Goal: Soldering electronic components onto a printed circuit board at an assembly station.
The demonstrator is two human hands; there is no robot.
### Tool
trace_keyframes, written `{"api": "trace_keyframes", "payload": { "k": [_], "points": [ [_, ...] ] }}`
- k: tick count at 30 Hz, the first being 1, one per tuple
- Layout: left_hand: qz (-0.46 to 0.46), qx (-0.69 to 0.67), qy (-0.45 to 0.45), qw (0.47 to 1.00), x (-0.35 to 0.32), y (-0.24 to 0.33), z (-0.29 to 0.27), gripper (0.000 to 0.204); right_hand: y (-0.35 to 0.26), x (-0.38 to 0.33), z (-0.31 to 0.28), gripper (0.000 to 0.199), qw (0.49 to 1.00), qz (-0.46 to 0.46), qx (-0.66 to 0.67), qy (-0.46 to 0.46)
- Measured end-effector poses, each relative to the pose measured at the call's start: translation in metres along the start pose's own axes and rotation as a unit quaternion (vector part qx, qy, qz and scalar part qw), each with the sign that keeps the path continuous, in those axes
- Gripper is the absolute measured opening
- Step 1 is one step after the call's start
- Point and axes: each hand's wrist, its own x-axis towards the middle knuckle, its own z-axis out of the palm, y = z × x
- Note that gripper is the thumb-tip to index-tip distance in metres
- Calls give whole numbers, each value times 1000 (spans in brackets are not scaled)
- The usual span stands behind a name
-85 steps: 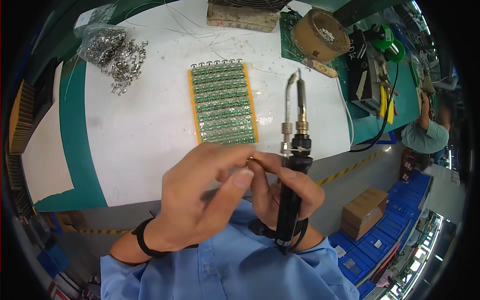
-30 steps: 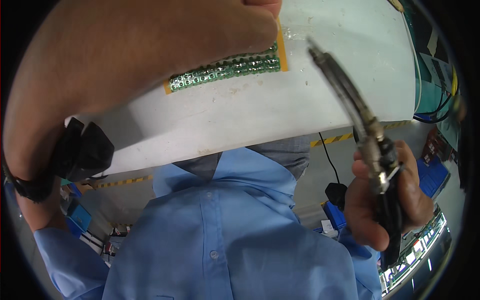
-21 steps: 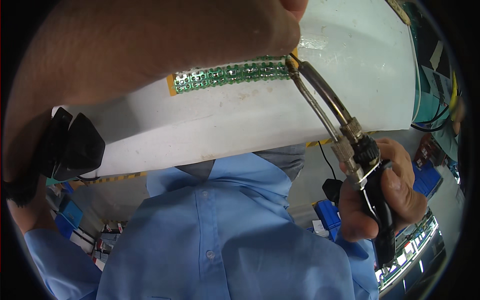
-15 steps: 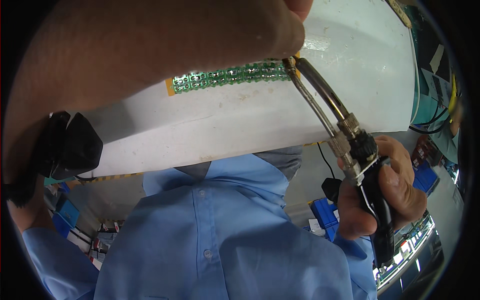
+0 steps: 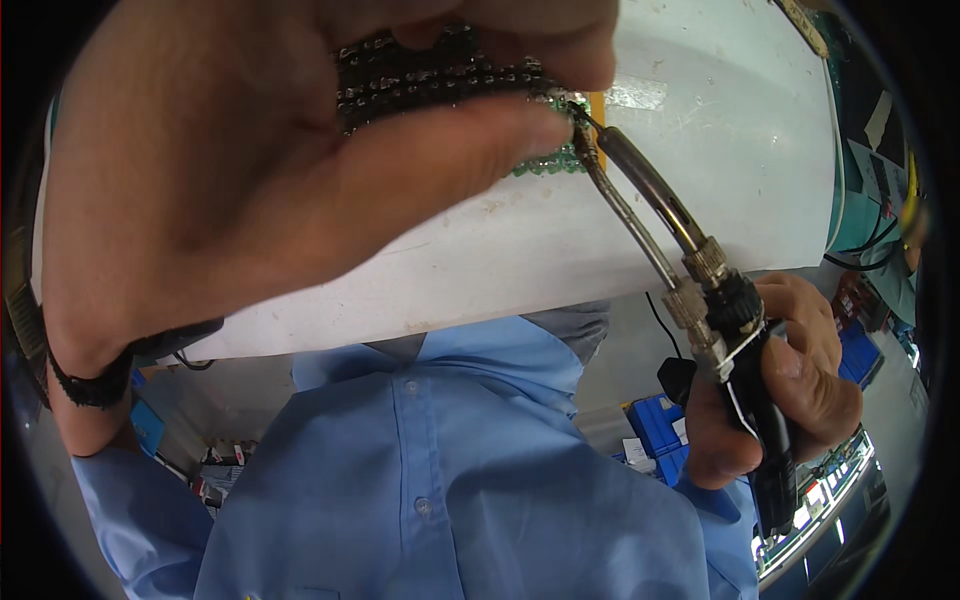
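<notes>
1. The right hand (image 5: 805, 390) is wrapped round the black handle of the iron (image 5: 655, 195), fingers curled in and thumb laid along it. The grip looks firm.
2. The iron slants up and leftward from that hand. Its tip meets the right end of the panel (image 5: 430, 88) in this view, close by the left thumb; whether metal touches metal I cannot tell. A thin tube (image 5: 625, 210) runs beside the barrel, ending near the tip.
3. The panel lies flat on the white worktop (image 5: 720, 140), at the top of the view, mostly under the left hand (image 5: 230, 150). An orange strip (image 5: 599, 103) edges its right side.
4. The left hand arches over the panel, thumb and fingers parted in a wide curve that narrows toward their tips. Shiny metal shows between them; whether they pinch a small part is too dark and small to tell.
5. The panel is likely light, thin and fairly stiff, with brittle joints and small metal parts that could be knocked askew. Its plain edges seem the safest hold.
6. The iron is probably rigid and light enough for one hand, its barrel likely hot. Only the handle suits a grip, and the left thumb sits very near the tip.
</notes>
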Motion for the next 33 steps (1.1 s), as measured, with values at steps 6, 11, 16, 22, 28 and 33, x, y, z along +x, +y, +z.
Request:
{"api": "trace_keyframes", "payload": {
  "k": [6, 11, 16, 22, 28, 33],
  "points": [
    [28, 1, 2, 1000, 12, 4, 17, 20, 1, 4, 6, 54, 998, -15, 45, 51],
    [31, 3, 5, 999, 14, 2, 22, 21, 2, 6, 5, 55, 999, -16, 37, 24],
    [34, 7, 10, 999, 14, -1, 22, 21, -5, 8, 5, 54, 1000, 20, 9, 16],
    [48, 1, 15, 999, 16, -2, 22, 22, -8, 9, 0, 51, 999, 44, -1, 9],
    [58, -5, 25, 998, 13, -9, 30, 23, -8, 5, 9, 47, 995, 55, 24, 74],
    [59, 6, 29, 998, 4, -8, 22, 23, -9, 11, 5, 45, 998, 48, 13, 42]
  ]
}}
